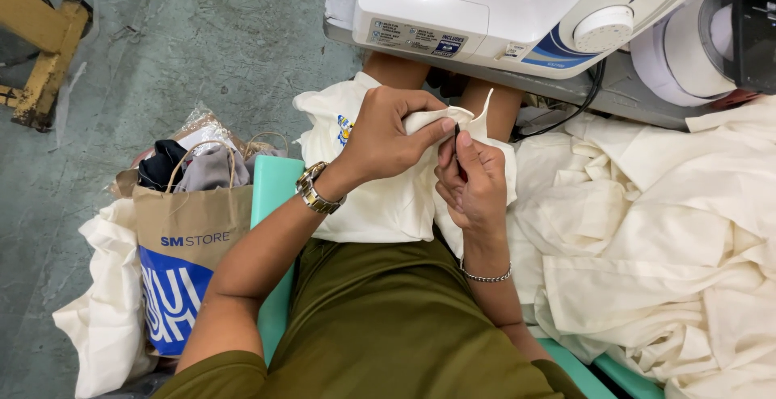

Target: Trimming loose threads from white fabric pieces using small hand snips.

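A cream-white garment (380, 205) with a small coloured emblem lies across my lap. My left hand (388, 136), with a metal watch on its wrist, pinches a fold of this garment at its upper edge. My right hand (473, 185), wearing a thin chain bracelet, holds a small dark tool (457, 130) at the same fold, right beside the left fingertips. The two hands touch at the fold. What the tool's tip does is hidden by the fingers.
A white sewing machine (485, 11) stands just beyond my knees. A heap of cream cloth (663, 229) fills the right side. A paper shopping bag (190, 245) stuffed with clothes stands on the floor at left, beside the teal seat (271, 189). A yellow metal frame (40, 51) sits far left.
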